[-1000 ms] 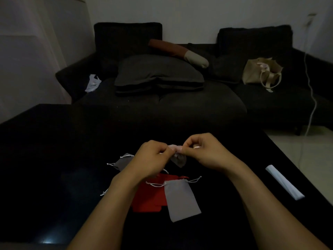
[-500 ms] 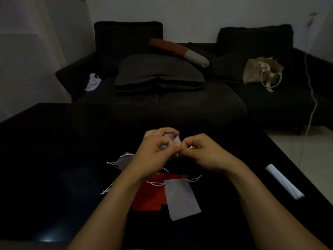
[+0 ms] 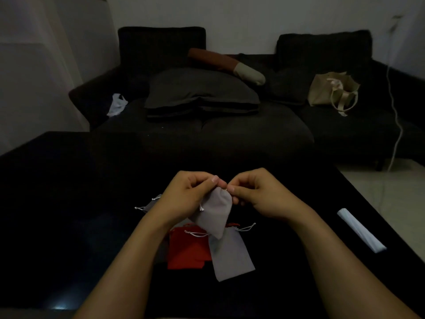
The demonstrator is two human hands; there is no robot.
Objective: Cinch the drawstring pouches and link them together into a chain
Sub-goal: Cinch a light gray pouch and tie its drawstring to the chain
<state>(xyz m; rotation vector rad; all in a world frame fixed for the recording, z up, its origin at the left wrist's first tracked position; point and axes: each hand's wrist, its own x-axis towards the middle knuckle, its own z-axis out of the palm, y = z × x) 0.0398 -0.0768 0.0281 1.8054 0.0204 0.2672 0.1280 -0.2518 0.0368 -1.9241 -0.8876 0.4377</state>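
Pouches lie in a small heap on the near middle of the dark surface (image 3: 69,203), and one of them is up in my hands. Going by size: the black sofa (image 3: 207,134) fills the far side, with a grey cushion (image 3: 200,90) on it, a beige tote bag (image 3: 331,90) to the right and a white cable (image 3: 396,125) hanging down beside it. None of that reaches the work.

On the surface a flat grey pouch (image 3: 232,256) lies nearest me, partly overlapping a red pouch (image 3: 186,252) to its left; another grey pouch (image 3: 153,204) peeks out behind my left wrist. A white folded strip (image 3: 361,231) lies well apart at the right edge.

The held grey pouch (image 3: 215,211) hangs above that heap. My left hand (image 3: 186,194) has its fingers curled round the gathered neck; my right hand (image 3: 255,194) pinches narrowly at the neck's right side, apparently on the drawstring, though the cord itself is too small to make out there.

I judge the step is cinching this pouch. To do it well I would hold the neck firm with the left and draw the cord straight out to the right, evenly, so the fabric bunches without twisting. The loose white cords (image 3: 246,227) below could snag the dangling pouch, so I would keep it lifted.
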